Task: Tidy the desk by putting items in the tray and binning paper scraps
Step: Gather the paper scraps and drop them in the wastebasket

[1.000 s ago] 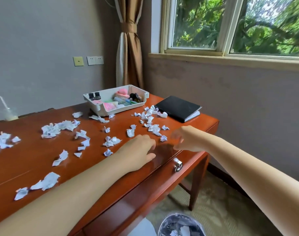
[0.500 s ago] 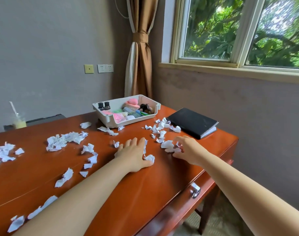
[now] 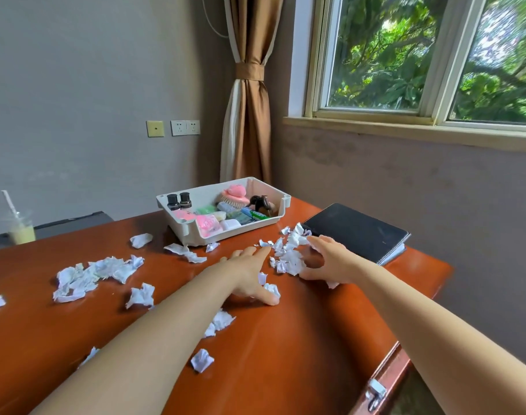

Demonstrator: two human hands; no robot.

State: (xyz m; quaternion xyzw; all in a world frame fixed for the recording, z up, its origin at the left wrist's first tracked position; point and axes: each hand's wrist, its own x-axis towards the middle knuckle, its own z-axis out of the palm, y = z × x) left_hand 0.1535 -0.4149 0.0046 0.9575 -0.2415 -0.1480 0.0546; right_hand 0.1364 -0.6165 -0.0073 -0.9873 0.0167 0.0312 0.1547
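A heap of crumpled white paper scraps (image 3: 290, 255) lies on the red-brown desk (image 3: 300, 348) between my two hands. My left hand (image 3: 251, 275) rests flat on the desk, fingers spread, touching scraps at its thumb and fingertips. My right hand (image 3: 327, 260) is cupped with curled fingers against the right side of the heap. More scraps (image 3: 97, 274) are scattered to the left and near my left forearm. The white tray (image 3: 193, 232) stands at the back, holding small bottles, a pink brush and other small items.
A black notebook (image 3: 356, 230) lies right of the heap near the desk's far right corner. A plastic cup with a straw (image 3: 19, 229) stands far left, behind the desk. A drawer handle (image 3: 375, 393) shows on the desk's front edge. Wall and window lie behind.
Both hands have moved forward from the desk's front edge to the scrap heap near the tray. My view has lifted, and the bin on the floor has left it.
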